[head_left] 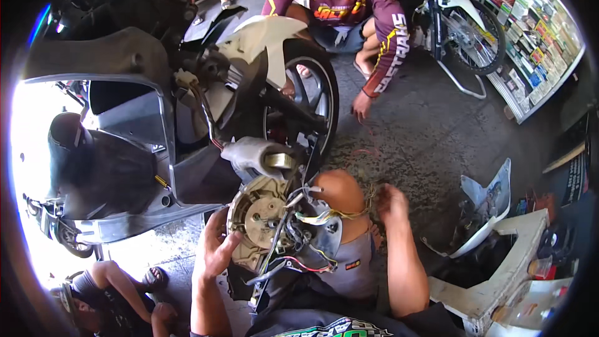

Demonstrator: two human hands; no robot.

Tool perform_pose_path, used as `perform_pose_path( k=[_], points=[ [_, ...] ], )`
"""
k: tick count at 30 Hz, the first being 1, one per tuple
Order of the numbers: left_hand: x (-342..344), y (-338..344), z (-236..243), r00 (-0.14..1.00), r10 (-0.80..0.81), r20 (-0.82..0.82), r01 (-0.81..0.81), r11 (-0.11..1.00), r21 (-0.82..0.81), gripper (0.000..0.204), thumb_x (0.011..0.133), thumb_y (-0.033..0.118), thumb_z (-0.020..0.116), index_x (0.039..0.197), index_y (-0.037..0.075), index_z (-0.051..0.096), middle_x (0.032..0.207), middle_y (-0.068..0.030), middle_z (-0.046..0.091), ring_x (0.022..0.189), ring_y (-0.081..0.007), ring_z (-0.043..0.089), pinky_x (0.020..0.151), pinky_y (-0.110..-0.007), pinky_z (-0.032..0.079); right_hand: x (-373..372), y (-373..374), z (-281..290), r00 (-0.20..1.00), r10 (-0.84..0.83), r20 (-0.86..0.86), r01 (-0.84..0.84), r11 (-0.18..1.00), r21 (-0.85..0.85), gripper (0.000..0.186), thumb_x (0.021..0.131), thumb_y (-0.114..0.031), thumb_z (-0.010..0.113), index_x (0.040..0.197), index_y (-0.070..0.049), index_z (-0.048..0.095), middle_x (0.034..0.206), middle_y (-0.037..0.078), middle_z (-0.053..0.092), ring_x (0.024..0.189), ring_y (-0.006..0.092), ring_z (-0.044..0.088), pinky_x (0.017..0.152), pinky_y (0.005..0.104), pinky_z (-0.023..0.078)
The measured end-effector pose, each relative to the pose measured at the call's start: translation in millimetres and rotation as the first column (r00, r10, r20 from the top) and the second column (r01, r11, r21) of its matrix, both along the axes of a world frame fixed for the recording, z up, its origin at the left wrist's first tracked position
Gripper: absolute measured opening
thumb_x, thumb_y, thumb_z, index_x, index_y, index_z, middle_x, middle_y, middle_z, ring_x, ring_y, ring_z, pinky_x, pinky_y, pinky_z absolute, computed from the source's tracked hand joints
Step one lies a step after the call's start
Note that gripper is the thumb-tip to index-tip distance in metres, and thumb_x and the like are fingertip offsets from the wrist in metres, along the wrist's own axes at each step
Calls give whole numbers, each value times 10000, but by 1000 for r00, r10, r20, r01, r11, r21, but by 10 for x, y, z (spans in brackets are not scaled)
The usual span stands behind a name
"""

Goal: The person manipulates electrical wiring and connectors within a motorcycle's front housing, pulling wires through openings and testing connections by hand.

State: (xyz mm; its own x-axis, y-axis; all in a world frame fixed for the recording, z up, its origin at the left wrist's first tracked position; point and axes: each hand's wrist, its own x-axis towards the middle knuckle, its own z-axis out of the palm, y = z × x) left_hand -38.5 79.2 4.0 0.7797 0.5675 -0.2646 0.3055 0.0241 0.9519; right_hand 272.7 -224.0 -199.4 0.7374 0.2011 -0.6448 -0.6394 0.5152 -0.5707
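My left hand point(219, 244) grips the near left rim of a round, beige, ribbed housing point(261, 217), thumb on its face. Wires and connectors crowd the housing's right side, including a bundle of yellow and white wires point(324, 216) and a red wire point(310, 266). To the right, beyond my knee point(342, 193), my right hand point(393, 204) is closed with curled fingers at a tangle of thin yellowish wires point(370, 198). Its fingertips are partly hidden. A grey rounded part with a metal end point(261, 156) sits just above the housing.
A partly stripped scooter point(206, 168) fills the left, its front wheel point(321, 106) ahead. A person in a maroon shirt point(340, 0) squats across from me, one hand point(362, 105) lowered by thin red wire. Another person point(118, 299) sits lower left. A white stand point(493, 281) and body panel point(490, 206) are right.
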Motion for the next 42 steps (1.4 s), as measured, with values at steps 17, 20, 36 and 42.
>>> perform_pose_path(
  k=[17,20,36,42],
  points=[
    [52,-102,145,995,53,-81,-39,985,168,894,781,301,805,1517,-19,409,1350,-231,592,1277,-326,576,1063,-431,479,369,409,1895,814,-12,580,-147,963,226,367,1044,-204,622,1371,-41,589,1143,70,696,961,157,653,838,368,559],
    [89,-197,418,993,119,-16,-93,845,527,846,752,253,788,1479,-22,455,1368,-230,558,1287,-369,558,1061,-430,480,73,448,2510,668,61,741,-177,981,78,403,1052,-207,603,1396,-2,563,1070,98,700,911,158,658,807,359,563],
    [1085,-966,861,894,-182,408,192,981,17,244,944,70,700,1160,-28,648,1052,-95,693,879,-134,666,790,-301,551,-551,217,2965,470,321,823,-449,889,-90,419,1060,-86,536,1418,119,458,1169,213,710,1067,251,713,990,407,572],
    [1178,-1024,1217,826,-380,417,113,835,539,221,890,36,707,1104,-13,685,993,-131,690,785,-219,686,693,-326,550,-676,212,2958,354,460,815,-389,864,-319,413,1053,-95,528,1409,112,495,1218,213,690,1092,254,693,1014,394,534]
  ],
)
